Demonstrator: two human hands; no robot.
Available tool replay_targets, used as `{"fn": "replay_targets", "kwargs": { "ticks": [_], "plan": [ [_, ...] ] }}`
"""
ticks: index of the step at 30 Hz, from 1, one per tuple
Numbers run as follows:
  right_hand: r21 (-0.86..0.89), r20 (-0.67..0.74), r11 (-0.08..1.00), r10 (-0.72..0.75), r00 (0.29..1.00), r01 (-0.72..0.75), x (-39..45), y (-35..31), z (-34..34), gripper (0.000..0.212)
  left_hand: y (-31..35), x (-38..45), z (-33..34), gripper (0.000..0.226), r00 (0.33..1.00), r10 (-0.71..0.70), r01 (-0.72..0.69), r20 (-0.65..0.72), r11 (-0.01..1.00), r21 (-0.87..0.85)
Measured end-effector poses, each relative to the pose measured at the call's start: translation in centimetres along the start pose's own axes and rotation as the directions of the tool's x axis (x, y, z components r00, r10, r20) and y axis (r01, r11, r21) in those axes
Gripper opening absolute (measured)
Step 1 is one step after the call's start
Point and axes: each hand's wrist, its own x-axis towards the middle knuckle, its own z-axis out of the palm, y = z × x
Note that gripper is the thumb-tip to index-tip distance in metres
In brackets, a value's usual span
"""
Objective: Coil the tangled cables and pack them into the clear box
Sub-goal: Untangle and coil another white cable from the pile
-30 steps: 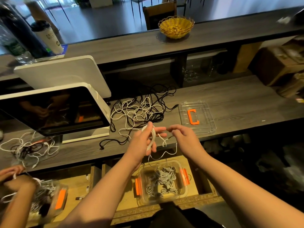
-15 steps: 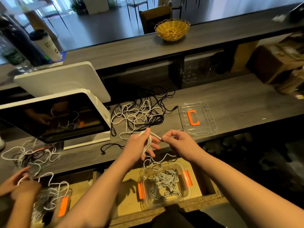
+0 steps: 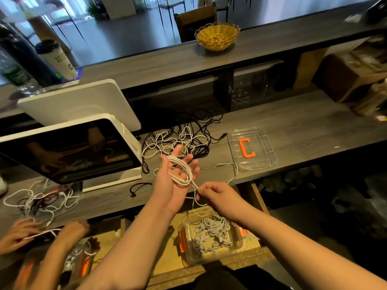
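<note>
Head view: only one view here, looking down on a grey wooden counter [image 3: 293, 126].
Cable in hand: a thin white cable [image 3: 181, 171], wound in several loops round the spread fingers of the left hand [image 3: 174, 176] at frame centre; its tail drops off the counter's front edge towards the box below.
Left hand: palm up, fingers straight and apart, serving as a former for the coil rather than gripping it.
Right hand: the right hand [image 3: 217, 196], just right of centre, has thumb and fingertips pinched together on the cable's free run, just below the coil.
Handling: light, limp and probably a little springy, so the loops would likely slip off straight fingers if tension drops (the pinch is what keeps them snug). Best taken across the whole bundle where the strands cross near the palm, not by one strand.
Clear box: one clear box [image 3: 211, 237] with orange clips, lower centre, on a shelf under the counter, already holding a mass of pale coils too blurred to count.
Lid: one clear lid [image 3: 263, 147] with an orange C-shaped piece on it, right of centre, apart from the box.
Tangle: one heap of white and black cables [image 3: 178, 139] above the hands; separate strands cannot be counted.
Other hands: two more (another person's) at lower left, [image 3: 16, 235] and [image 3: 71, 231], working a second tangle.
</note>
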Motion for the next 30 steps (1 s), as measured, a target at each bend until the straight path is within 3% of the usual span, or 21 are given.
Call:
{"fn": "replay_targets", "kwargs": {
  "ticks": [6,10,12,15,17,20,24,26,30],
  "plan": [
    [-0.095,-0.003,0.995,-0.018,1.000,0.018,-0.5,-0.6,0.5,0.029,-0.2,0.5,-0.3,0.051,0.997,0.067,-0.065,-0.022,0.994,0.085],
    [-0.105,0.017,0.994,-0.037,0.999,0.038,-0.7,-1.8,0.1,0.034,-0.4,1.3,-1.6,0.051,0.985,0.137,-0.103,-0.101,0.954,0.283],
    [-0.109,0.062,0.993,-0.044,0.997,0.050,-0.9,-2.4,0.2,0.033,-0.5,1.5,-2.1,0.052,0.978,0.181,-0.114,-0.108,0.884,0.453],
    [-0.127,0.109,0.988,-0.074,0.991,0.087,-0.8,-3.0,0.8,0.027,-1.0,1.5,-2.5,0.054,0.974,0.222,-0.118,-0.050,0.681,0.723],
    [-0.131,0.102,0.981,-0.128,0.987,0.141,-0.9,-3.4,1.1,0.029,-1.3,1.6,-2.4,0.055,0.976,0.219,-0.129,-0.001,0.581,0.804],
    [-0.064,0.037,0.970,-0.231,0.972,0.233,-0.8,-4.0,0.7,0.030,-1.2,1.2,-1.9,0.057,0.993,0.107,-0.098,0.042,0.599,0.795],
    [-0.042,-0.057,0.951,-0.307,0.950,0.305,-0.6,-4.7,-0.5,0.023,-1.1,0.3,-2.7,0.060,0.991,-0.131,0.091,-0.029,0.499,0.862],
    [-0.027,-0.064,0.950,-0.311,0.948,0.310,-0.4,-4.8,-0.9,0.021,-1.1,-0.3,-2.7,0.070,0.963,-0.269,0.169,-0.035,0.495,0.852],
    [-0.015,-0.075,0.955,-0.297,0.952,0.297,0.2,-4.9,-1.2,0.021,-0.7,-1.2,-2.1,0.080,0.854,-0.519,0.332,0.035,0.595,0.732]
  ]
}}
